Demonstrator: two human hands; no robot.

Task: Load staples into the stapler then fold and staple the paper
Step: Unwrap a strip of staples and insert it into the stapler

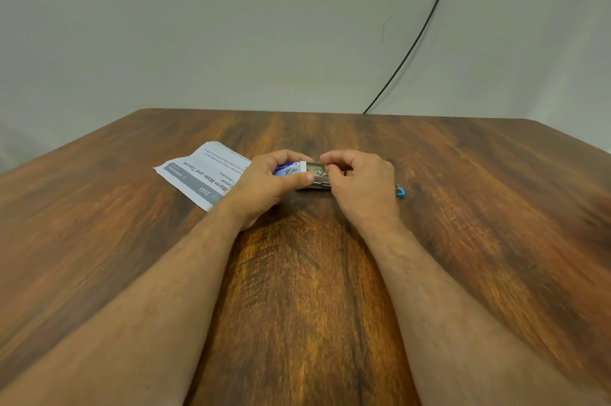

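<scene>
We hold the staple box [288, 169] in the left hand [264, 185], fingers and thumb curled round its blue-and-white sleeve. The inner tray [316, 174] stands slid out toward the right. The right hand [360, 182] has its thumb and forefinger pressed together over the tray; they appear to be pinching a staple strip, but the strip itself is too small to make out.

Procedure for this step, as we judge it:
- Keep the box level and steady, so that loose strips do not spill onto the bench [297, 290].
- Lift one strip straight up by its long sides. Bending is likely to break it into short pieces.
- Do not squeeze the sleeve hard; thin card deforms and may bind the tray.

The stapler [400, 190] lies just behind the right hand, toward the bench's right edge. Only a blue plastic end and a bit of metal show; whether its magazine is open cannot be told.

The paper [201, 174] lies flat, unfolded, left of the hands, toward the far left corner, with the left hand overlapping its near corner. It is a thin printed sheet, creased, and should fold readily.

The bench top is smooth, with a dark wood-grain pattern. The box is light card; the tray looks grey and shallow. A black cable [426, 21] runs down the wall behind the far edge.
</scene>
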